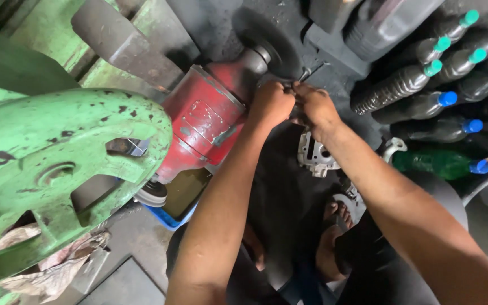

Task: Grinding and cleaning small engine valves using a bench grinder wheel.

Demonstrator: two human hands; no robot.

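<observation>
My left hand (272, 103) and my right hand (316, 107) are closed side by side on a small dark metal part (306, 74), holding it against the dark grinding wheel (269, 36) of a red bench grinder (210, 116). Both fists hide most of the part; only a thin tip pokes out above the fingers. The wheel sits at the far end of the red motor body, just above my left knuckles.
A chipped green machine casting (57, 152) fills the left side. Several dark plastic bottles with blue and green caps (441, 73) lie stacked at the right. A grey metal casting (314, 155) lies on the floor below my hands, near my sandalled foot (334, 226).
</observation>
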